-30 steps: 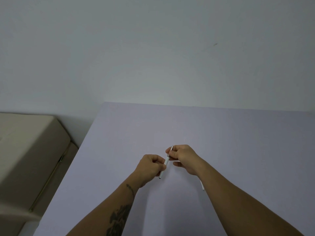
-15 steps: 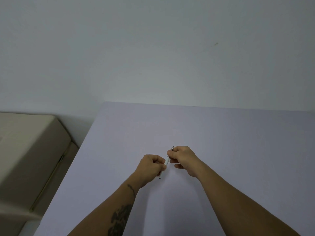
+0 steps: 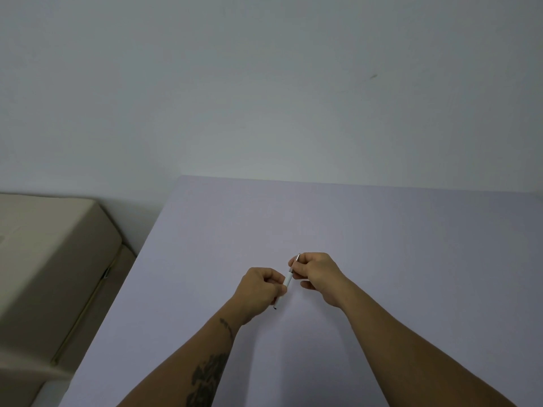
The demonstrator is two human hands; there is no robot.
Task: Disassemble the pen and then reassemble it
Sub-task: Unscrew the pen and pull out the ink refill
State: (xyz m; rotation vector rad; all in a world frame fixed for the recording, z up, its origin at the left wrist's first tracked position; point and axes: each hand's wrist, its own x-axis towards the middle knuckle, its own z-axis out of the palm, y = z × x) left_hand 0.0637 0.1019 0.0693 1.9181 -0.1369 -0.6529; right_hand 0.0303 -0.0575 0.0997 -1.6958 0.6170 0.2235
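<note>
A thin white pen (image 3: 288, 279) is held slantwise above the pale lilac table (image 3: 382, 245), between both hands. My left hand (image 3: 260, 290) pinches the lower white barrel, whose dark end pokes out below the fist. My right hand (image 3: 316, 271) grips the upper part; the metal tip sticks out above its fingers. Between the hands a short white section and a narrow clear section show. The rest of the pen is hidden by fingers.
A plain grey wall rises behind the table's far edge. To the left, below table level, stands a beige padded piece of furniture (image 3: 50, 259). The table's left edge runs diagonally from upper middle to lower left.
The hands stay close together on the pen. A thin white piece seen under my right forearm one second ago is hidden now. The pen looks slightly shorter between the hands.
</note>
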